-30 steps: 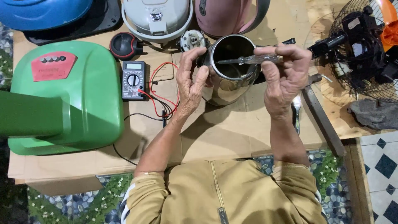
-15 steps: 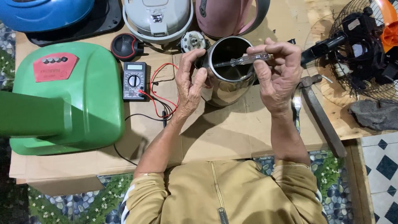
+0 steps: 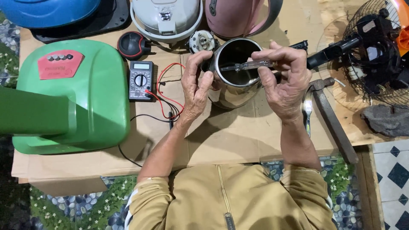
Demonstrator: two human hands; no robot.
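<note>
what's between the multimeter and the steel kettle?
Head view: the left hand lies between the multimeter and the steel kettle, fingers on the kettle's rim. The meter's red and black leads loop on the cardboard beside it.
</note>
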